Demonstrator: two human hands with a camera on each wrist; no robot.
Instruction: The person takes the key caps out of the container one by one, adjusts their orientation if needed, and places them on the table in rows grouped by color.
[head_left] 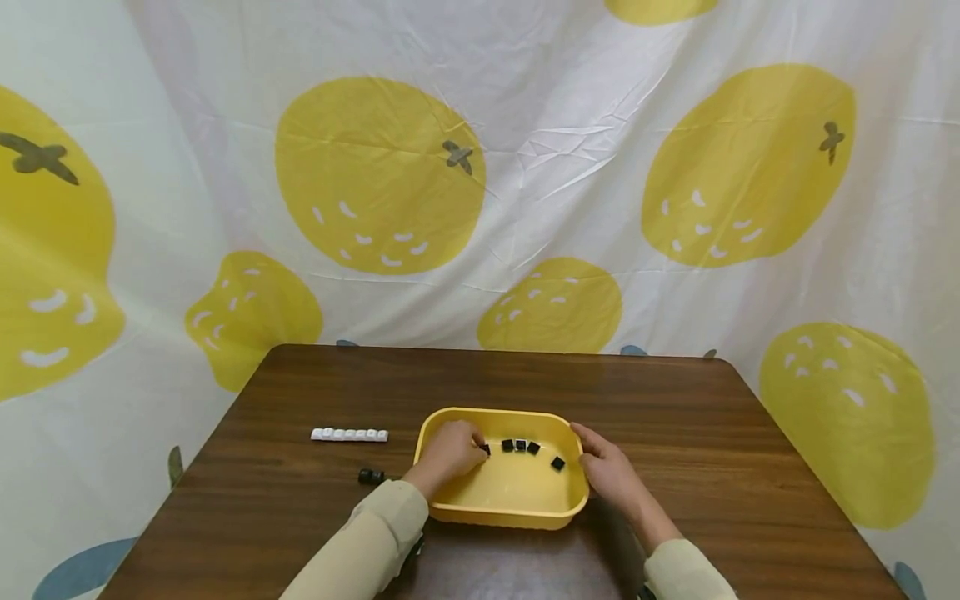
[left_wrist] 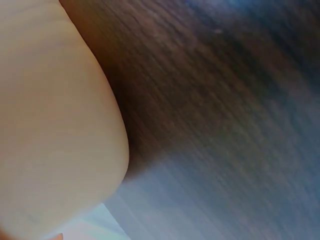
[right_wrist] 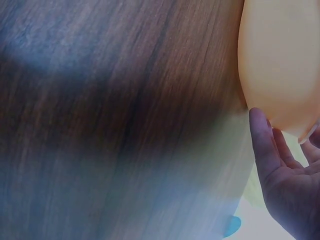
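Observation:
A yellow plastic tray point(head_left: 517, 518) stands on the table with several small black square pieces point(head_left: 558, 463) on its floor, most near the far wall. My left hand point(head_left: 450, 452) reaches inside at the left, its fingertips pinching one black piece point(head_left: 487, 450) that they partly cover. At the right end, my right hand point(head_left: 613, 473) grips the tray's rim and wall. In the right wrist view, the fingers of the right hand point(right_wrist: 290, 182) lie against the tray's outer wall point(right_wrist: 280, 65). The left wrist view shows only the tray wall point(left_wrist: 60, 120), no hand working.
A row of white keycaps point(head_left: 349, 435) lies on the brown wooden table point(head_left: 675, 417) left of the tray. A black-handled tool point(head_left: 371, 476) sticks out from beside the tray, partly behind the left arm. A lemon-print curtain point(head_left: 555, 192) hangs behind the table.

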